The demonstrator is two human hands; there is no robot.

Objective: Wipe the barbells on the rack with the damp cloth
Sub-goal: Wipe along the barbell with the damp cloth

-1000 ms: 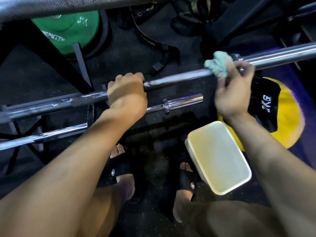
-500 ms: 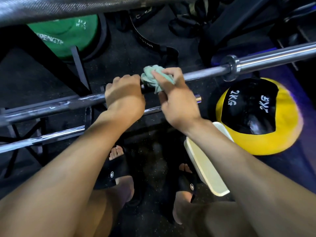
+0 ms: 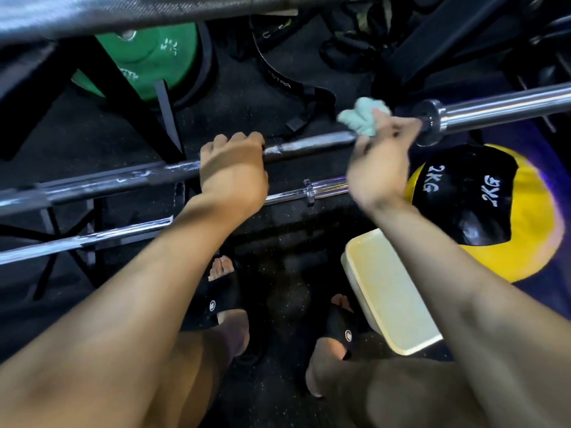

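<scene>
At the far left of the frame, two barbells run across a dark rack [image 3: 46, 273]: the lower barbell [image 3: 92, 239] slants up toward the centre, and above it the barbell being wiped [image 3: 309, 145] crosses the whole picture, rising to its shiny sleeve at the right edge. In the upper left a green weight plate [image 3: 148, 60] stands on the floor behind the rack. Just left of centre, the left hand [image 3: 231, 171] grips the upper bar from above, fingers curled over it. Right of centre, the right hand [image 3: 378, 162], blurred, pinches a pale green cloth [image 3: 361, 118] against the same bar, just beside the sleeve collar. Below that hand a cream rectangular tub [image 3: 386, 291] sits on the floor [image 3: 287, 291], and further right lies a yellow and black medicine ball [image 3: 494, 211] marked 2KG.
</scene>
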